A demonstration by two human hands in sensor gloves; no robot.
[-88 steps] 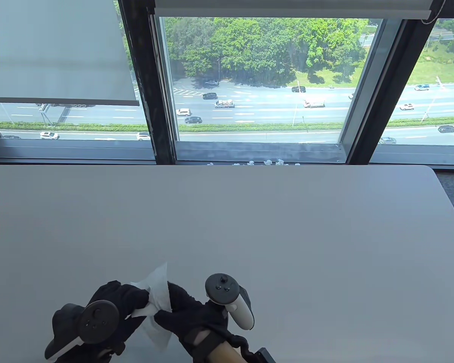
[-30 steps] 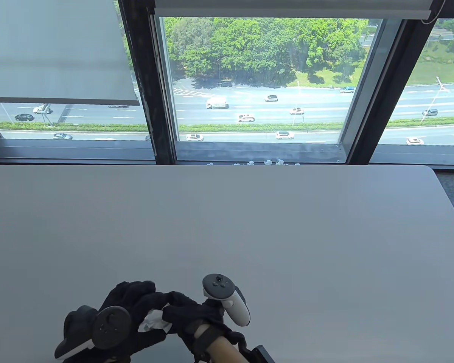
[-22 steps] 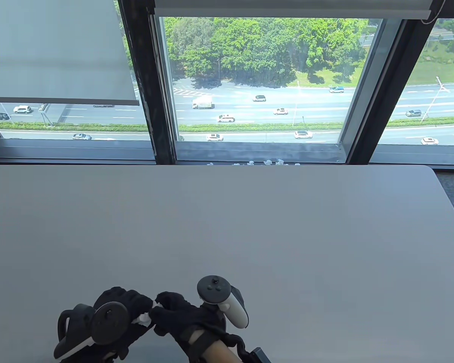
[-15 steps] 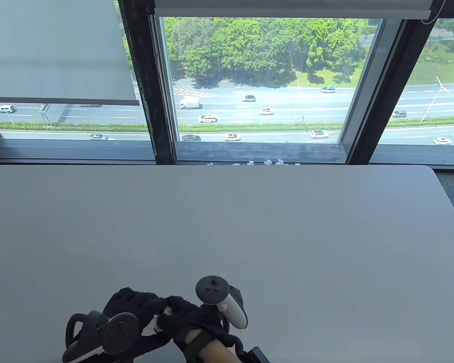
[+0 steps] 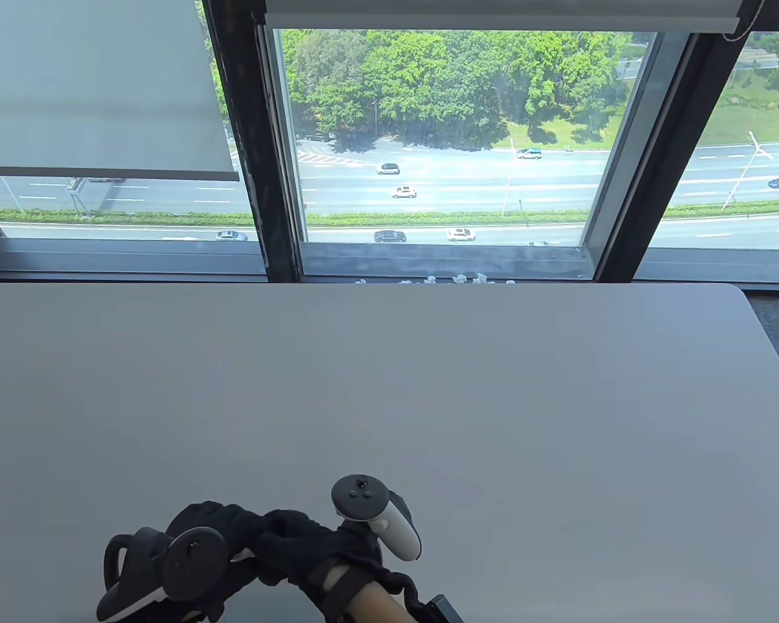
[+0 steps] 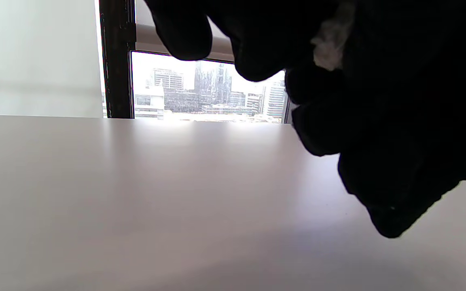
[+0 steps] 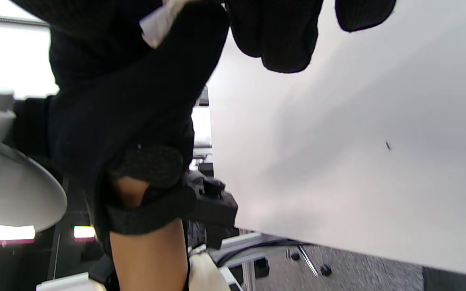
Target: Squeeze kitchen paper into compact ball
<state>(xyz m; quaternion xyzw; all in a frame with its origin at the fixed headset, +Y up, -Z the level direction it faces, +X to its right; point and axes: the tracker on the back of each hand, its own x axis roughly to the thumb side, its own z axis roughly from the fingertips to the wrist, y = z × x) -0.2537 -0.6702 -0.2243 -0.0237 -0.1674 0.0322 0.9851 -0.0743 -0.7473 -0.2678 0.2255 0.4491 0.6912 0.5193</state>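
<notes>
Both black-gloved hands meet at the near edge of the plain white tabletop [image 5: 428, 389]; the left hand [image 5: 217, 535] and the right hand [image 5: 298, 545] press together, fingers curled inward around the crumpled white kitchen paper [image 5: 241, 555]; from the table view only a thin pale sliver of it peeks out between the two gloves. In the left wrist view a small wrinkled tuft of the paper [image 6: 330, 44] shows between dark fingers [image 6: 184, 32] folded tightly over it; in the right wrist view a flat white corner [image 7: 160, 20] sticks out from the closed gloves, while two fingers [image 7: 281, 36] hang curled above the tabletop. The paper sits enclosed in both hands, held just above the surface; whether it touches the tabletop cannot be told. Small white paper scraps [image 5: 454, 280] lie along the tabletop's far edge by the window.
</notes>
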